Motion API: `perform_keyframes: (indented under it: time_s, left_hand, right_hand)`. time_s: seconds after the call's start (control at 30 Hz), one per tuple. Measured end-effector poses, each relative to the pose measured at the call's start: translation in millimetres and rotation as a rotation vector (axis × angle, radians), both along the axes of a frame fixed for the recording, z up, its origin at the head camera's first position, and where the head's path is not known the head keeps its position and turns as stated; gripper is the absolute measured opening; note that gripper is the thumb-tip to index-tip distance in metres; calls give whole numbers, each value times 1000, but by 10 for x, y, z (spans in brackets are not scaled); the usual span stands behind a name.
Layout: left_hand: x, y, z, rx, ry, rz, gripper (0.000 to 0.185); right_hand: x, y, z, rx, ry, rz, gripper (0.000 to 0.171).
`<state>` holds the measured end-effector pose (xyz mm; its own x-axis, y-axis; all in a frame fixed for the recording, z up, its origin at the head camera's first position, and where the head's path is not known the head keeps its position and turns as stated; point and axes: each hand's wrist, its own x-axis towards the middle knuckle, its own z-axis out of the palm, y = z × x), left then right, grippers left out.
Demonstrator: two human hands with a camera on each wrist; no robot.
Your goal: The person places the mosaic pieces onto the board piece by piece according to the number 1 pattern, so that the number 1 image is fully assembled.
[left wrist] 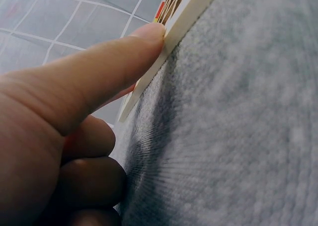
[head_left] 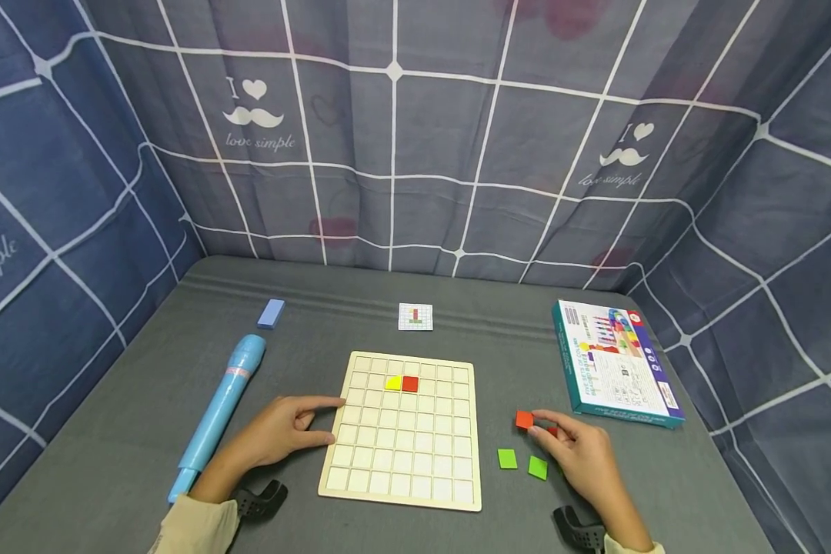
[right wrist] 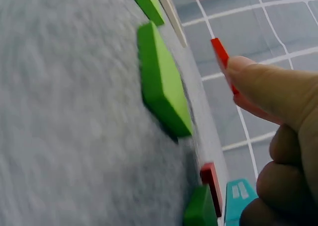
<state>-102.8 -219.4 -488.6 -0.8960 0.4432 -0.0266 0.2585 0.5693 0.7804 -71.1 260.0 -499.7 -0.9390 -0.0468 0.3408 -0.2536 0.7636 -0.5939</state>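
Observation:
My right hand (head_left: 582, 450) pinches a red square tile (head_left: 524, 419) between thumb and forefinger, raised off the table in the right wrist view. Below it lie two green tiles, one nearer the board (head_left: 507, 458) and one nearer the hand (head_left: 537, 467). Another red tile (right wrist: 212, 181) is on the table, mostly hidden by the hand in the head view. At the left edge of the pale wooden grid board (head_left: 399, 500), the thumb and forefinger of my left hand (head_left: 280, 431) touch the rim. A yellow piece (head_left: 394, 382) with a slanted side sits beside a red square (head_left: 410, 384) in the board's upper cells.
A small pattern card (head_left: 415, 317) lies behind the board. To the left are a light-blue tube-shaped object (head_left: 215, 415) and a small blue block (head_left: 271, 313). A flat printed box (head_left: 616, 362) lies at the right. Grid-patterned curtains (head_left: 429, 154) enclose the grey table.

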Motion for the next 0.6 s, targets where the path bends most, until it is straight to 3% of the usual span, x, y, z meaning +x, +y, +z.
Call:
perform_keyframes:
  time_s: [0.3,0.6]
  left_hand:
    - [-19,14,22,-20,11,4,53]
    - [12,7,7,-17,6,6,53]
  right_hand:
    - [-89,-112,88,44,61,60,21]
    - [-126,-271,120,43,1,112,19]
